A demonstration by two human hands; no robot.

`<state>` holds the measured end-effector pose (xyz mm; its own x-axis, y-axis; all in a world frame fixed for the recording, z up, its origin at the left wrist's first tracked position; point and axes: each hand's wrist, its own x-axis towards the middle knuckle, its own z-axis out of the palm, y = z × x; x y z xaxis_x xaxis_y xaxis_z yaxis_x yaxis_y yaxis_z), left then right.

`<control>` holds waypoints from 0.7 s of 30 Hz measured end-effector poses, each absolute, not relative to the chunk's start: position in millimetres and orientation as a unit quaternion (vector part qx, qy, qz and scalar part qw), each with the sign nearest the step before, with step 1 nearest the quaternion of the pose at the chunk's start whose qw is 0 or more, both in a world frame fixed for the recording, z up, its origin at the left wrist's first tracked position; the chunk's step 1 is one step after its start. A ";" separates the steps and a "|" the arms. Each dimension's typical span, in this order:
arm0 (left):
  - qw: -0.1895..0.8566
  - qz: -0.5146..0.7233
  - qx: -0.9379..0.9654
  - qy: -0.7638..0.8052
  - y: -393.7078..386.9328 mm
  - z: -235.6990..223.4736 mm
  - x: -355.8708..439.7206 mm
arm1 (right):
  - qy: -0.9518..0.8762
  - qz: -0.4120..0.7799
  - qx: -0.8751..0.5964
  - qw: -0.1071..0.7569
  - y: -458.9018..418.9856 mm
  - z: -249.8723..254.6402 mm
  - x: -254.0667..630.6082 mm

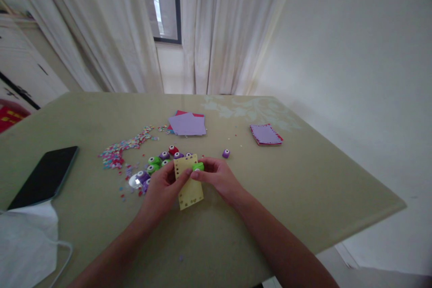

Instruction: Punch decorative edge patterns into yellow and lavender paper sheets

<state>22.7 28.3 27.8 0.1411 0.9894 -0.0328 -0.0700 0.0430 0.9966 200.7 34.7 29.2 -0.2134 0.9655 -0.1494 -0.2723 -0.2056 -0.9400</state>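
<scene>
My left hand point(163, 187) is closed on a yellow paper card point(189, 191) by its left side, thumb across the front. Small punched holes run along the card's edges. A green craft punch point(198, 167) sits at the card's upper right edge, gripped by the fingers of my right hand point(219, 177). Whether the punch is pressed down cannot be made out. Just beyond my left hand lies a cluster of small punches, among them a green punch point(154, 160), a red punch point(173, 150) and a purple punch point(164, 155), partly hidden by my hand and the card.
A lone purple punch point(226, 153) stands right of my hands. Farther back lie purple and red cards point(187, 124) and a stack of punched cards point(266, 135). Colourful paper confetti point(118, 153) spreads at left, near a phone point(45, 175) and a white mask point(29, 245).
</scene>
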 end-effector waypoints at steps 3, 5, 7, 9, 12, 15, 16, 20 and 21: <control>0.562 0.472 0.506 0.454 29.0 26.2 22.4 | -0.416 0.658 -0.416 0.470 34.8 28.9 200.0; 0.559 0.472 0.506 0.457 29.4 26.2 22.3 | -0.417 0.658 -0.411 0.474 34.8 28.1 199.7; 0.552 0.472 0.508 0.464 29.5 27.4 22.1 | -0.416 0.658 -0.404 0.480 34.8 27.7 199.7; 0.547 0.477 0.506 0.465 29.2 29.3 22.0 | -0.412 0.660 -0.401 0.483 34.7 28.1 200.1; 0.561 0.487 0.495 0.452 28.0 32.4 22.5 | -0.409 0.664 -0.396 0.484 34.4 29.7 200.6; 0.596 0.463 0.484 0.442 25.2 35.0 24.4 | -0.419 0.664 -0.387 0.483 34.3 28.7 200.1; 0.607 0.449 0.481 0.446 23.8 35.7 25.4 | -0.421 0.662 -0.386 0.484 34.3 27.3 199.5; 0.629 0.418 0.444 0.483 17.4 36.9 29.9 | -0.416 0.657 -0.393 0.491 34.2 18.6 195.6; 0.631 0.421 0.433 0.488 16.3 36.8 30.8 | -0.415 0.656 -0.394 0.492 34.1 16.6 194.8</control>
<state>30.8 16.3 36.8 0.1702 0.9529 -0.2509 -0.1083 0.2711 0.9564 194.8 34.1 16.6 -0.2055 0.9727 -0.1081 -0.3180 -0.1708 -0.9326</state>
